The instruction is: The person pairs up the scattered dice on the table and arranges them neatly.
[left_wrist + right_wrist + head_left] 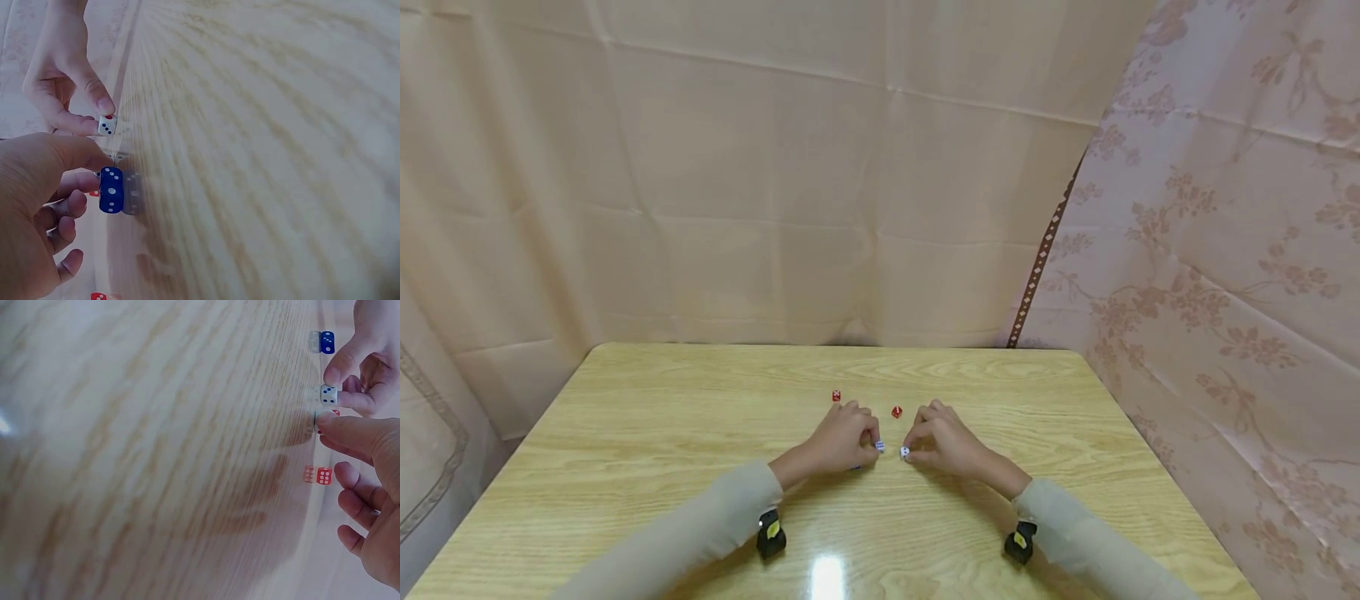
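Note:
Near the middle of the table, my left hand (844, 439) pinches a white die (880, 447) between thumb and finger. Facing it, my right hand (951, 442) pinches a second white die (905, 452), a small gap away. Blue pips show on the left white die (329, 394) in the right wrist view; the right one (107, 125) shows red and blue pips in the left wrist view. A blue die (111, 190) with white pips sits on the table beside my left hand, which mostly covers it in the head view.
One red die (837, 396) lies beyond my left hand. Another red die (897, 412) lies beyond the gap between the hands. The wood-grain table (700, 400) ends at a beige curtain (737, 208), with a floral curtain (1240, 292) on the right.

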The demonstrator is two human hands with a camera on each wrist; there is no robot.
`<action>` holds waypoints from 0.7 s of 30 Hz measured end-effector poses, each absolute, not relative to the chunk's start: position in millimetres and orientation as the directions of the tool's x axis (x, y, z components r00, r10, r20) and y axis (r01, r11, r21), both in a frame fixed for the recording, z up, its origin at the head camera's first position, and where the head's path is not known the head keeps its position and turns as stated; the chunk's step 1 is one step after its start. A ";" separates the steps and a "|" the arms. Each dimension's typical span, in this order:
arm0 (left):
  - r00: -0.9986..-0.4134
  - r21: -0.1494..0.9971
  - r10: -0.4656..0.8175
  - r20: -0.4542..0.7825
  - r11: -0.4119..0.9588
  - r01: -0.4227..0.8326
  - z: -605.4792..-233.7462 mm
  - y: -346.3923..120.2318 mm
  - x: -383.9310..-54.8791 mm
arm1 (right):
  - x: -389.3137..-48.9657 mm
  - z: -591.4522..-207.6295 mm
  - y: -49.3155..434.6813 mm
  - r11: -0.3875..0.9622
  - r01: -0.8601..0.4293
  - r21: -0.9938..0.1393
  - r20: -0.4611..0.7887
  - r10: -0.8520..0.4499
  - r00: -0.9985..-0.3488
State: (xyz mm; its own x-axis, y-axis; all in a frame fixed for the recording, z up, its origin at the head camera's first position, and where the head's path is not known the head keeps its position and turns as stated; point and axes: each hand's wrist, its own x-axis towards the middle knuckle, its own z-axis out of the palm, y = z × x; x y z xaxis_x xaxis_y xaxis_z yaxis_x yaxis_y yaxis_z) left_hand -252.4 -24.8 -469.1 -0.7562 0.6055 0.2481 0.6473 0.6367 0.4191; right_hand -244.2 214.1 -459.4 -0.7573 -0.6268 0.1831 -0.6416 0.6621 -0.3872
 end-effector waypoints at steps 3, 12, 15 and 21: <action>-0.761 0.430 0.598 0.252 0.635 0.642 -469.9 -25.0 -251.3 | -244.1 -459.5 214.1 0.660 -0.643 -0.389 0.187 -0.627 -0.756; -0.766 0.441 0.588 0.260 0.633 0.636 -471.6 -21.8 -247.3 | -243.4 -459.4 214.1 0.657 -0.644 -0.393 0.189 -0.627 -0.755; -0.760 0.448 0.594 0.264 0.622 0.642 -470.7 -19.7 -245.8 | -243.1 -458.5 213.8 0.658 -0.640 -0.398 0.185 -0.625 -0.758; -0.756 0.426 0.593 0.277 0.630 0.650 -471.3 -16.1 -244.0 | -242.8 -457.0 212.9 0.662 -0.637 -0.395 0.179 -0.624 -0.760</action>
